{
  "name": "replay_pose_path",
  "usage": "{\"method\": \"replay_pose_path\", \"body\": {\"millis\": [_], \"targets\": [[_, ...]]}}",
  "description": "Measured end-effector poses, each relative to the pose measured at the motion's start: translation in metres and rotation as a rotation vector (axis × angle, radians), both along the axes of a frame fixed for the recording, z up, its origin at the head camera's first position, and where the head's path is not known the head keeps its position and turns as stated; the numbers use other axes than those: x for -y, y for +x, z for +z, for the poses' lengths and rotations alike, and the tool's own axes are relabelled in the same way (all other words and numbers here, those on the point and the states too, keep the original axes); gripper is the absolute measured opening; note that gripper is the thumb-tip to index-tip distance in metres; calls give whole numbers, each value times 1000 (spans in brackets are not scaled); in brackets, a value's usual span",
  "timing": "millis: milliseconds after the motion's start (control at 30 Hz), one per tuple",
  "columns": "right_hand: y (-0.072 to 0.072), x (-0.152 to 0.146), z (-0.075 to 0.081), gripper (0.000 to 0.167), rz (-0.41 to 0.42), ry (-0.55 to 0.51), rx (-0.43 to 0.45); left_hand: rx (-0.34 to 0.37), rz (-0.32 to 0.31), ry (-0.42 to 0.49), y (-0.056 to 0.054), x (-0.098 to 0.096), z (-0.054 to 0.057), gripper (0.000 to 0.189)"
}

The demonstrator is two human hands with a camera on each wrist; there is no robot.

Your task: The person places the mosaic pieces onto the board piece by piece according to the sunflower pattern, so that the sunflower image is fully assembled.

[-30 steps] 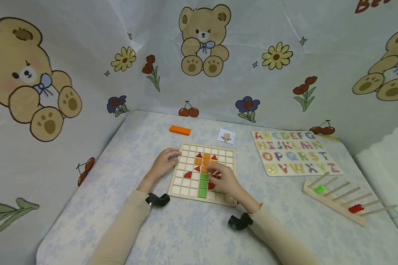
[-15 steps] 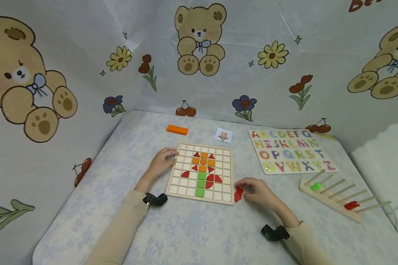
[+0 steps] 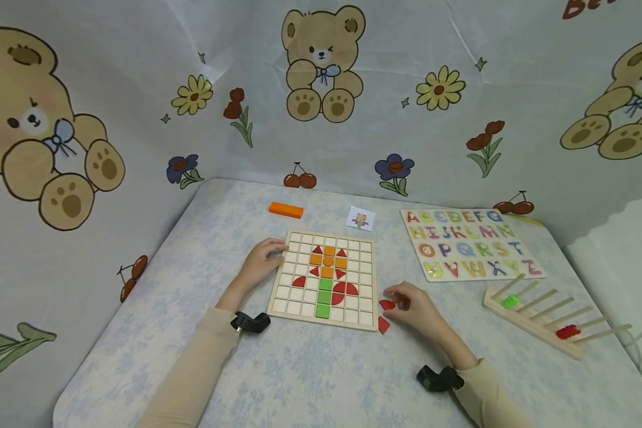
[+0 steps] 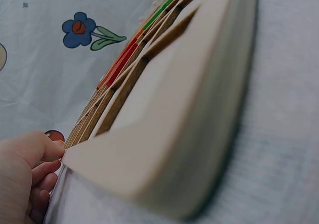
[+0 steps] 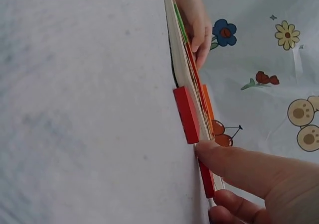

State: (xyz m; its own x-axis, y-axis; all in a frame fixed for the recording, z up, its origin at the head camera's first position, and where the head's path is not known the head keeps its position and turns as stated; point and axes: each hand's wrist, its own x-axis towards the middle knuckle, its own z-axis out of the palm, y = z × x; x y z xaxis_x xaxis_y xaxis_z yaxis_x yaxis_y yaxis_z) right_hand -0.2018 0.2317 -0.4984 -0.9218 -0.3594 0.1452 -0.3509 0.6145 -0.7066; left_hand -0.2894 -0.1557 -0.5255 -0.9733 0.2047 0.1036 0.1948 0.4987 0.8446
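Note:
A square wooden grid board (image 3: pixel 295 293) lies on the table with flat orange, green and red pieces set in its cells. My left hand (image 3: pixel 259 260) holds the board's left edge, the thumb at the rim in the left wrist view. To the right of the board, my right hand (image 3: pixel 418 309) pinches a red quarter-circle piece (image 3: pixel 387 304) between thumb and fingers; in the right wrist view they sit at either end of that piece (image 5: pixel 206 179). A second red piece (image 3: pixel 383 324) lies loose beside the board's lower right corner.
Behind the board are an orange bar (image 3: pixel 286 209) and a small pattern card (image 3: pixel 361 219). An alphabet board (image 3: pixel 473 245) lies at the right. Nearer on that side stands a wooden peg rack (image 3: pixel 532 327) with green and red beads. A bear-print curtain (image 3: pixel 235 35) closes the back.
My right hand has left the board's middle for its right side and now pinches one red piece, drawn apart from the other. The left hand stays at the board's edge.

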Motion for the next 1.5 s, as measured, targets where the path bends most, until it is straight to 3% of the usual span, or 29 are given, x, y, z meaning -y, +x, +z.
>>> {"method": "replay_pose_path", "body": {"millis": [400,533,700,833,1000,1267,1500], "targets": [[0,12,4,33,-82,-46,-36,-3,-2,-11,0,-3,0,30],[-7,46,14,32,-105,-97,-36,-7,5,-8,2,-2,2,31],[-12,104,20,30,-49,-125,-9,11,6,3,1,1,1,31],[-18,141,19,29,-14,-94,8,4,1,-1,0,1,-2,31],[-27,165,14,27,0,-77,29,-14,-6,-4,1,1,0,30],[-27,168,15,23,16,-97,20,-9,-1,-3,1,1,1,30],[-20,126,21,24,-6,-112,-12,-13,-13,-7,1,1,2,31]]}}
